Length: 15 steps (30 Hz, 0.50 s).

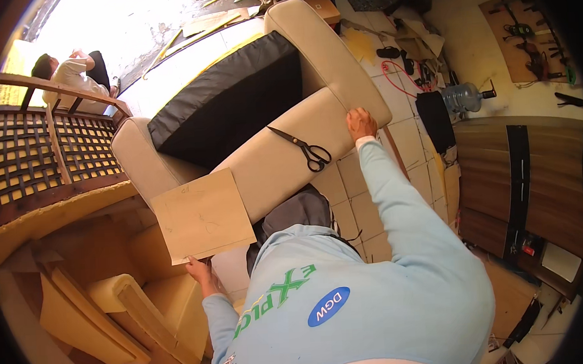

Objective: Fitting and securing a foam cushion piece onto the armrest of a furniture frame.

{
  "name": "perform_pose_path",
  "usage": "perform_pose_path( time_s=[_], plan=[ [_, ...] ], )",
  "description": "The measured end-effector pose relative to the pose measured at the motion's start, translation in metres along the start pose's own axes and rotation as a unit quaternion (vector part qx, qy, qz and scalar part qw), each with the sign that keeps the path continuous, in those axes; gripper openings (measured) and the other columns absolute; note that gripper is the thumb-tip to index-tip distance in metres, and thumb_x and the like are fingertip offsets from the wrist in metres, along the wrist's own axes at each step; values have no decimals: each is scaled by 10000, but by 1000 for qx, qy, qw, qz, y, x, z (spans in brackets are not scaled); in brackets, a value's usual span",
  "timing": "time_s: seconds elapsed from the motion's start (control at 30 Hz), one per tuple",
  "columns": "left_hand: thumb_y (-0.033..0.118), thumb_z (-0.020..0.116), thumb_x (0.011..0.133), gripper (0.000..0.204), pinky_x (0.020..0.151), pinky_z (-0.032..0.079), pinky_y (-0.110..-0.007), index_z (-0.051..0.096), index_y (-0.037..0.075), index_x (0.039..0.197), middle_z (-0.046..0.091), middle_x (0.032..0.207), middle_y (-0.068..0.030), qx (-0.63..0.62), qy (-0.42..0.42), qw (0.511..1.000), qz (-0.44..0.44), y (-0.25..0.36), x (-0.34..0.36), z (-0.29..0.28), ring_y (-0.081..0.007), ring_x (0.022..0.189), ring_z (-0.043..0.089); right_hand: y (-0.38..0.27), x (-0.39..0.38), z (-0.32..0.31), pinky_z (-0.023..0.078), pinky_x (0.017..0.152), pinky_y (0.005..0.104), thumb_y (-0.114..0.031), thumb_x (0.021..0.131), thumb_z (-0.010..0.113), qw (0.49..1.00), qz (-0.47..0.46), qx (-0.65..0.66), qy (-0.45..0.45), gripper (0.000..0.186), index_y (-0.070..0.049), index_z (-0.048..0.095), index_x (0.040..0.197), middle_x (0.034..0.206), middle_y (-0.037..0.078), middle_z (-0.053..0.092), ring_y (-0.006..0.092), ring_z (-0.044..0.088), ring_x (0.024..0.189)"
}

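Left hand (200, 270) pinches a brown paper sheet (204, 216) by its near edge, over the armchair's (333, 114) left front corner; the right hand (362, 124) rests, grip unclear, on the right one. Lines are drawn, cutting along them seems undone, and scissors (295, 140) lie on the front edge.

Some fingers of the left hand (201, 274) are hidden by the brown sheet (204, 216), on which the faint drawn lines cannot be made out. One end of the beige sofa (327, 114) is covered by the same sheet. The seated person (69, 72) is partly blocked by the woven frame (53, 145). The blue shirt (390, 295) is cut off by the lower edge.
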<state>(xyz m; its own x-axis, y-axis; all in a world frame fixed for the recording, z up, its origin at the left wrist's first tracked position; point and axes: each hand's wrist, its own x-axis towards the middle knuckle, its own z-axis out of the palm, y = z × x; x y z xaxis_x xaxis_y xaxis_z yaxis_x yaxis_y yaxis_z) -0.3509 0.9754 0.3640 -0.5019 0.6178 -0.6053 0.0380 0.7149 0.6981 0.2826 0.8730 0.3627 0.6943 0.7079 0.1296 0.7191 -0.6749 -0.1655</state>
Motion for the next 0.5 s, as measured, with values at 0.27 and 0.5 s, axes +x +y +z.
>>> perform_pose_path(
  time_s=[0.27, 0.5],
  plan=[
    [355, 504, 1042, 313, 665, 592, -405, 486, 53, 1123, 625, 1110, -119, 60, 35, 998, -6, 10, 8, -15, -260, 863, 663, -11, -5, -9, 535, 775, 474, -234, 838, 653, 988, 24, 133, 73, 169, -71, 652, 884, 935, 120, 646, 341, 642, 891],
    [346, 585, 995, 321, 724, 573, -357, 539, 124, 1223, 656, 1067, -53, -20, -116, 992, -53, 14, 6, 14, -196, 931, 667, -61, -2, 5, 468, 909, 480, -296, 879, 670, 999, 39, 9, -9, 369, -66, 621, 1163, 1103, 167, 608, 370, 580, 1063]
  ],
)
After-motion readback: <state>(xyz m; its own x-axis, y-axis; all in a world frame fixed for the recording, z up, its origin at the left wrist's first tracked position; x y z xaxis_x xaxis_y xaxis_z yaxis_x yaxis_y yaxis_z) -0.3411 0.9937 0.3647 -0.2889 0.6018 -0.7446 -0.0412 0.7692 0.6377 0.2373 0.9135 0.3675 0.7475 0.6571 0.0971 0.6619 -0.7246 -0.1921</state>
